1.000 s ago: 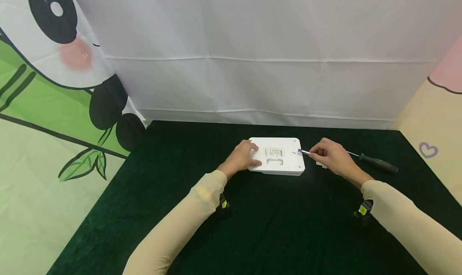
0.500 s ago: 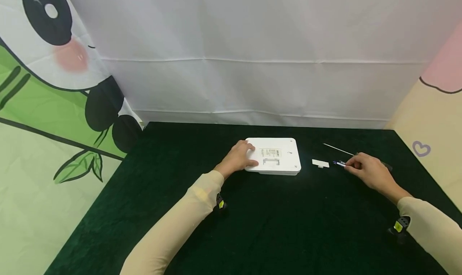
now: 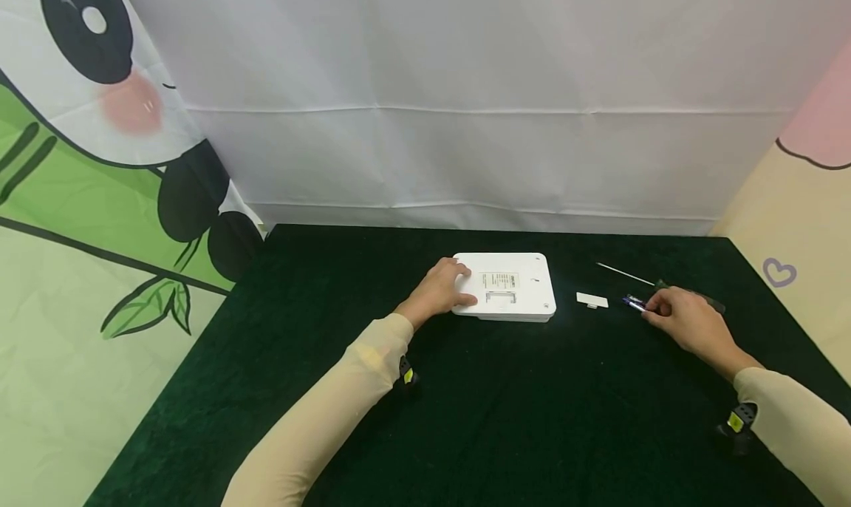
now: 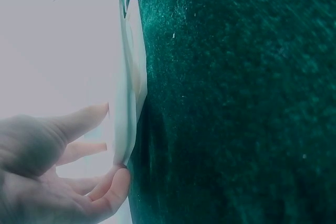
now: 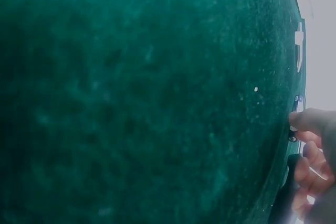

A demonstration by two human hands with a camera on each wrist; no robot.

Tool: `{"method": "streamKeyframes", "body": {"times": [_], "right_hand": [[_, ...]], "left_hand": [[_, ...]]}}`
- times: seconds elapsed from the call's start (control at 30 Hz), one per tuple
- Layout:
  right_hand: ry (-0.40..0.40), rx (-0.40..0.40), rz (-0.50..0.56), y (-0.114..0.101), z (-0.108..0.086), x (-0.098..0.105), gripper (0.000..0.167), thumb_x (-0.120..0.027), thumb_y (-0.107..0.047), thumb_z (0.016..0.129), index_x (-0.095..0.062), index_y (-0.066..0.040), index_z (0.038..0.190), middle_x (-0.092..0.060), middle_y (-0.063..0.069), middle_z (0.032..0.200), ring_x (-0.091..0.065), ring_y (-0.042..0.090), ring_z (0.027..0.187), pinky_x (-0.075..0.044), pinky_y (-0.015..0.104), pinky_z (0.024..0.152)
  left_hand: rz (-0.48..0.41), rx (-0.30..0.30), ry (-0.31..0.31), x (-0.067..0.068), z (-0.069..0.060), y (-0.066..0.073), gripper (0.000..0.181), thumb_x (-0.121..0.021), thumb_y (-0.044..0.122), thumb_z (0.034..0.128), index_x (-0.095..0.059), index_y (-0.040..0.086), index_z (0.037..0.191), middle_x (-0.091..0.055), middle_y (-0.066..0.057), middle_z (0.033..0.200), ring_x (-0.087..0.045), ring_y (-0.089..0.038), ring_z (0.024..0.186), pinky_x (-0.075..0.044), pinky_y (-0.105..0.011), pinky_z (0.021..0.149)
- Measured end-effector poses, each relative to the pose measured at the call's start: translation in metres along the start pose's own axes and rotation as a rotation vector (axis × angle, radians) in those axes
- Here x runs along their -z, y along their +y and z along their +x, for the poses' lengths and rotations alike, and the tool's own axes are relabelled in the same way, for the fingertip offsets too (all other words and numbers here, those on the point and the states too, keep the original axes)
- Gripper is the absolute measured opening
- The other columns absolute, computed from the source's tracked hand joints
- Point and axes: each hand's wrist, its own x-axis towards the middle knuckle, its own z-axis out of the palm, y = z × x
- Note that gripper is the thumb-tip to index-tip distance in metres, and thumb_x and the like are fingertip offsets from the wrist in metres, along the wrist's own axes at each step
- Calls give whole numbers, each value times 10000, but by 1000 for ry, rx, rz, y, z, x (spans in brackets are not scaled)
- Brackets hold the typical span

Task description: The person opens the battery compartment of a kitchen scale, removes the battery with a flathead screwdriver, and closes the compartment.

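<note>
A white rectangular device (image 3: 521,281) lies on the dark green cloth, its labelled face with an open recess upward. The left hand (image 3: 435,294) grips its left end; in the left wrist view the fingers of the left hand (image 4: 68,166) curl around the edge of the device (image 4: 125,93). Off to the right, the right hand (image 3: 691,324) pinches a small blue-and-silver battery (image 3: 636,306) down near the cloth, beside what looks like another dark one. The right wrist view has the right hand (image 5: 315,156) with thumb and finger on the battery (image 5: 298,104).
Between the device and the right hand lies a small white cover (image 3: 592,300). A screwdriver rests behind the right hand, its thin shaft (image 3: 625,273) pointing left and its dark handle (image 3: 714,304) partly hidden. A white sheet (image 3: 425,160) hangs behind the table.
The right hand has moved right, from the device's right edge past the white cover, carrying the battery down beside the screwdriver. The left hand has kept its grip on the device.
</note>
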Motion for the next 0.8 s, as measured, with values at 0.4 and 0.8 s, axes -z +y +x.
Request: {"method": "streamKeyframes", "body": {"times": [0.4,0.8], "right_hand": [[97,167,-32,-19,15,-5,83,-716,-136,885,-679,-92,945,-512,-1,792,-430,113,679,-335,262,590],[0,210,-125,-45,38,-22,87,-723,-173,869,-713,-126,942,-518,-12,798,-438,129,673,-338,286,599]], "left_hand": [[19,15,-5,1,1,-2,575,-738,324,879,-530,129,1379,-307,-81,1574,-313,-264,1435,-297,-434,1164],[5,3,2,-3,6,-4,573,-745,323,873,-539,124,1370,-308,-79,1574,-309,-263,1439,-293,-429,1166]]}}
